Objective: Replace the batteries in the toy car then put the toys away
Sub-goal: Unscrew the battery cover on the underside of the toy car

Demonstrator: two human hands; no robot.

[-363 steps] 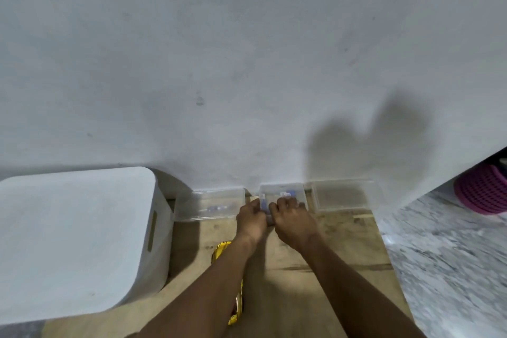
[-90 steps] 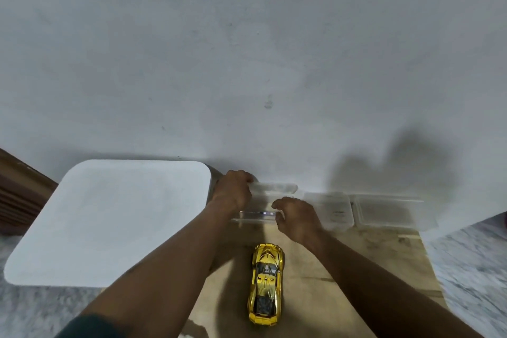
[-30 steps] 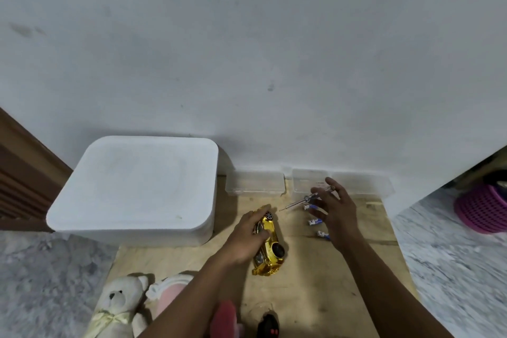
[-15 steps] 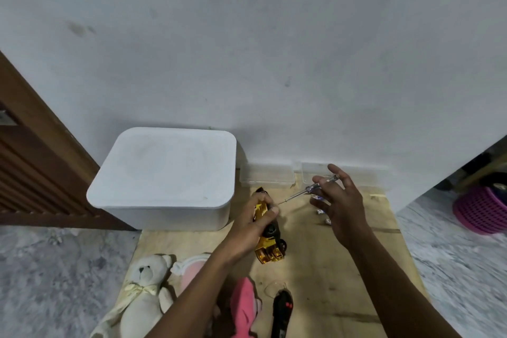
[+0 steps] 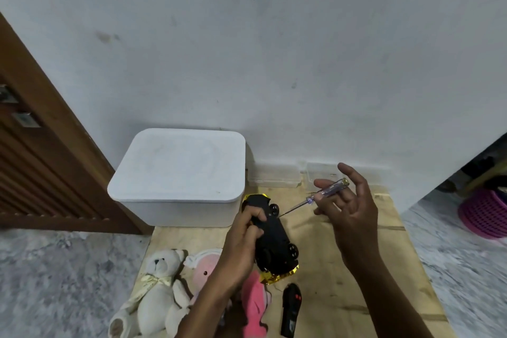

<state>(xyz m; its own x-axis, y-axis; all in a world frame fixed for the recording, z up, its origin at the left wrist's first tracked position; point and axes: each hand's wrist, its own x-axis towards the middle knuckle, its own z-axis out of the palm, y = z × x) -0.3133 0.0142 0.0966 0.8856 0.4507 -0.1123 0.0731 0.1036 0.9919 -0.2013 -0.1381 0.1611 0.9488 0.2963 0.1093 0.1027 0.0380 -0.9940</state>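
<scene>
Black toy car (image 5: 270,233) underside clamped in left hand (image 5: 241,239), screwdriver (image 5: 318,196) seemingly pinched by right fingers (image 5: 326,202).

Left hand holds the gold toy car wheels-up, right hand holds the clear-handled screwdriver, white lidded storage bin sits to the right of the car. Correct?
One error: the white lidded storage bin sits to the left of the gold toy car, against the wall. The head view shows it. The rest stands: the left hand holds the car wheels-up, black underside showing, and the right hand holds the clear-handled screwdriver, its tip near the car.
</scene>
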